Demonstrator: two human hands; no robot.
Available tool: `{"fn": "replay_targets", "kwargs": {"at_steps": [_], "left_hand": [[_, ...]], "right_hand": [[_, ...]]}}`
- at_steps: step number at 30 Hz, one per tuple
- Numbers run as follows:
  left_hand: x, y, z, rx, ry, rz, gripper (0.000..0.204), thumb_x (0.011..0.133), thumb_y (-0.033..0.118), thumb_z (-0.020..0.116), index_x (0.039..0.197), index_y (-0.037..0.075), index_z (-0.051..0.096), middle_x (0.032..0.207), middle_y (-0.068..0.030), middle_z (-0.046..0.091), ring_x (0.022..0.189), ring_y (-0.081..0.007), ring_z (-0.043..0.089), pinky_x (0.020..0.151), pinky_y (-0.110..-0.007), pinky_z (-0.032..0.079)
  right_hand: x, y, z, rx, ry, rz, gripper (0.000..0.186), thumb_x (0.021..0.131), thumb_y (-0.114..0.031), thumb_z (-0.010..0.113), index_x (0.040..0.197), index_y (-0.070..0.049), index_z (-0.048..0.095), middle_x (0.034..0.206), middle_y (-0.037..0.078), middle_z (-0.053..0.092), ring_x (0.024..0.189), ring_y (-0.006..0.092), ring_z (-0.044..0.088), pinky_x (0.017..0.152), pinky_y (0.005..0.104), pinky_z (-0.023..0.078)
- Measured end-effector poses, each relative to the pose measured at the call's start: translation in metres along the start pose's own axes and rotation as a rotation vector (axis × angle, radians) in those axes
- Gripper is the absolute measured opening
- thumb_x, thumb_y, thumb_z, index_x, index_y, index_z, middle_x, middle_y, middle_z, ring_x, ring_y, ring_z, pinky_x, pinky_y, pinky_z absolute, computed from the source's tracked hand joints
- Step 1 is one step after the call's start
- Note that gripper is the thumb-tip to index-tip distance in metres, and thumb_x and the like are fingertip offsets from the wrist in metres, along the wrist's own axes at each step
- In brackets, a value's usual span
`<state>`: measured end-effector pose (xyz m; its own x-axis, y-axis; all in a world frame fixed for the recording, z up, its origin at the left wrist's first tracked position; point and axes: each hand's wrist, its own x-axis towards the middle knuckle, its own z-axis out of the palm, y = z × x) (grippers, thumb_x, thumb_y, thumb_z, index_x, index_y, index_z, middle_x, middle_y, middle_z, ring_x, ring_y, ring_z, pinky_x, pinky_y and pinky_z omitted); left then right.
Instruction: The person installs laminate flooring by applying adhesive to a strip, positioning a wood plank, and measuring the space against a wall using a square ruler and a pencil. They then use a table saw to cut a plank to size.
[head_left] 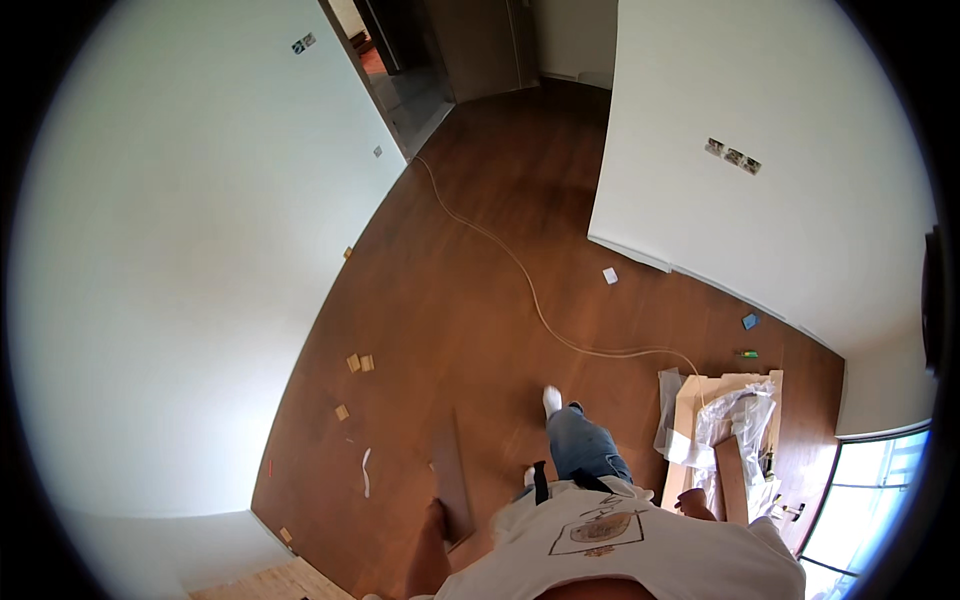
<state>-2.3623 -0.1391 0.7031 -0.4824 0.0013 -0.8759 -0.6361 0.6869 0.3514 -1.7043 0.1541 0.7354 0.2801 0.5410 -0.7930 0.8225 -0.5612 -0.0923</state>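
At the lower middle, my left hand [435, 514] grips the edge of a long brown floor plank [453, 478], its fingers partly hidden. The plank is held upright and slightly tilted, to the left of my legs. My right hand [693, 502] hangs by my right side, its fingers loosely bent, with nothing visible in it. Beside that hand lies an opened cardboard box [686, 412] with crumpled clear plastic wrap [737, 415]. Another brown plank [732, 480] rests in the box.
A thin cable [522, 268] winds across the brown floor from the doorway to the box. Small wooden blocks [353, 363] and a white strip [366, 472] lie at left. A hammer [793, 511] lies by the window; a blue item [750, 321] sits near the right wall.
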Motion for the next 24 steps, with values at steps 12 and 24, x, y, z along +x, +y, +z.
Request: {"fn": "replay_targets", "kwargs": {"at_steps": [12,24], "left_hand": [[-0.033,0.599,0.234,0.142,0.124,0.529,0.083,0.108,0.063,0.035,0.124,-0.013,0.065,0.105,-0.0231,0.072,0.096,-0.0311,0.064,0.089,-0.046,0.05],[-0.011,1.014,0.428,-0.218,-0.11,0.865,0.063,0.111,0.05,0.039,0.131,-0.006,0.06,0.124,-0.0306,0.066,0.116,-0.0422,0.064,0.099,-0.046,0.048]], "right_hand": [[0.086,-0.708,-0.073,0.149,0.051,-0.886,0.031,0.099,-0.026,0.06,0.088,0.0,0.073,0.069,0.008,0.068,0.066,0.0133,0.064,0.063,0.0367,0.054],[0.042,-1.219,-0.196,0.307,-0.025,-0.888,0.059,0.096,-0.053,0.069,0.107,0.005,0.068,0.09,0.01,0.068,0.083,0.0156,0.063,0.073,0.0351,0.05]]}}
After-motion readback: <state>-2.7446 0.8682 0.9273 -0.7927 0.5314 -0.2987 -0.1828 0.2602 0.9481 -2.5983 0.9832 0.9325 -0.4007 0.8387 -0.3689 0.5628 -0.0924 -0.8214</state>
